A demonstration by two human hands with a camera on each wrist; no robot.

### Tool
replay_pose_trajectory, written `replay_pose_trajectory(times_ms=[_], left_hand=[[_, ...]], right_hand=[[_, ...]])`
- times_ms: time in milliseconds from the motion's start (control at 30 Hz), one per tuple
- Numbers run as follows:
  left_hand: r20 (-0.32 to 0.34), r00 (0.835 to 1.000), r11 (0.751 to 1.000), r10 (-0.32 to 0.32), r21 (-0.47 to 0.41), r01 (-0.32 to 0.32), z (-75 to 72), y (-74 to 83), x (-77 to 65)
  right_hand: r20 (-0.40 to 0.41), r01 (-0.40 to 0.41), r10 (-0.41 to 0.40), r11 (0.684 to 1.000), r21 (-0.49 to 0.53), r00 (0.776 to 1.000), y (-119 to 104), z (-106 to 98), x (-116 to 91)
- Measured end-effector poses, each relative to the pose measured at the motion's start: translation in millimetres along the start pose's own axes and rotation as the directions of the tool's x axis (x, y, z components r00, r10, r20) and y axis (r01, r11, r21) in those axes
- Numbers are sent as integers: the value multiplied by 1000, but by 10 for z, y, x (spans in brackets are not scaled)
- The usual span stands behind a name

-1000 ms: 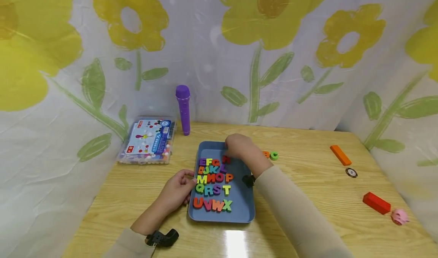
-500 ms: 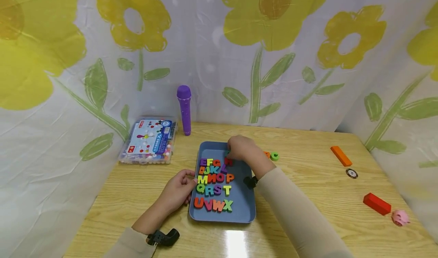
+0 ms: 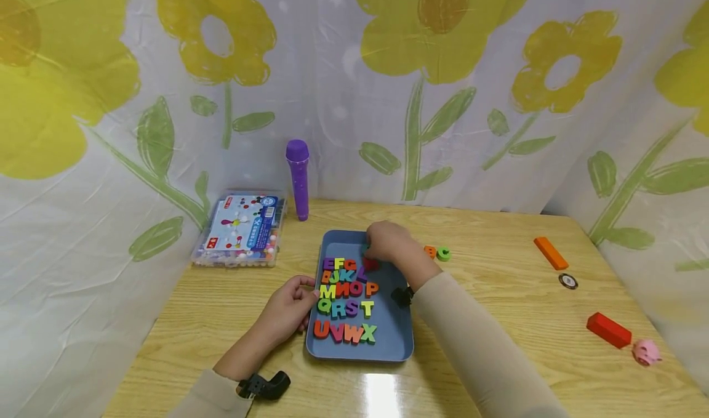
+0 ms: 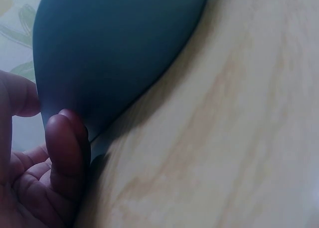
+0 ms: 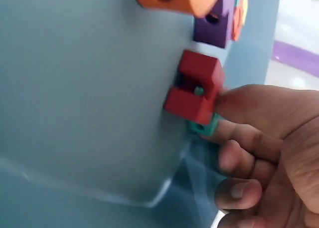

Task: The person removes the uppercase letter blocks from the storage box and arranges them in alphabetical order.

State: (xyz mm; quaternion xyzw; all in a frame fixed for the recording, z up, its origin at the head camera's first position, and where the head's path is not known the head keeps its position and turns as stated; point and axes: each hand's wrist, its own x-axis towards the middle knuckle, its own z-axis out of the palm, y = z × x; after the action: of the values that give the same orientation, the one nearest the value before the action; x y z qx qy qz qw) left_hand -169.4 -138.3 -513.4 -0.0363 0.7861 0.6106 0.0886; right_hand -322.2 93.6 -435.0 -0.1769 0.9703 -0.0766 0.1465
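A blue-grey tray (image 3: 390, 338) holds several rows of coloured letter blocks, such as a yellow T (image 3: 367, 308) and a green X (image 3: 368, 333). My left hand (image 3: 289, 304) grips the tray's left side; in the left wrist view its thumb touches the rim (image 4: 38, 63) and its fingers lie against the outer wall. Over the tray's far right part, my right hand (image 3: 390, 242) pinches a red letter H (image 5: 199, 88) with thumb and forefinger. A small green piece (image 5: 202, 128) shows behind the H, near the forefinger; its shape is mostly hidden.
Right of the tray lie an orange B (image 3: 430, 252) and a green C (image 3: 444, 253). A clear-lidded box (image 3: 238, 228) and a standing purple microphone (image 3: 299, 181) are behind left. Far right are orange (image 3: 551, 253) and red blocks (image 3: 609, 330), a round chip (image 3: 568, 281) and a pink pig head (image 3: 646, 352).
The red H has tilted and shifted slightly right and nearer under my right hand's fingers. My left hand has stayed at the tray's side, and the other letters look unmoved.
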Motion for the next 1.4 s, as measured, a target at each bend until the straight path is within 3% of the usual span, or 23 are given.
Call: replay_pose_trajectory(times_ms=[233, 400, 600, 767, 1067, 1233, 1400], left_hand=[[3, 1000, 1000, 1, 0, -1, 0, -2, 9], [-2, 1000, 1000, 8, 10, -8, -5, -13, 6], [-9, 1000, 1000, 15, 28, -15, 2, -11, 9], [-8, 1000, 999, 16, 32, -15, 0, -15, 13], [-6, 1000, 999, 1, 34, -1, -2, -1, 16], [-6, 1000, 999, -6, 40, 7, -5, 12, 14], [1, 1000, 999, -5, 37, 5, 8, 14, 25]], right_hand=[[-32, 26, -26, 1000, 12, 999, 4, 3, -39], [-67, 90, -87, 995, 40, 994, 124, -151, -160], [-109, 94, -76, 981, 171, 991, 542, -415, -421], [-112, 35, -5, 964, 264, 994, 1031, -482, -632], [-100, -75, 108, 955, 287, 989, 1729, -311, -897], [-82, -123, 153, 948, 294, 985, 1927, -134, -906], [-85, -108, 139, 948, 298, 987, 1993, -30, -891]])
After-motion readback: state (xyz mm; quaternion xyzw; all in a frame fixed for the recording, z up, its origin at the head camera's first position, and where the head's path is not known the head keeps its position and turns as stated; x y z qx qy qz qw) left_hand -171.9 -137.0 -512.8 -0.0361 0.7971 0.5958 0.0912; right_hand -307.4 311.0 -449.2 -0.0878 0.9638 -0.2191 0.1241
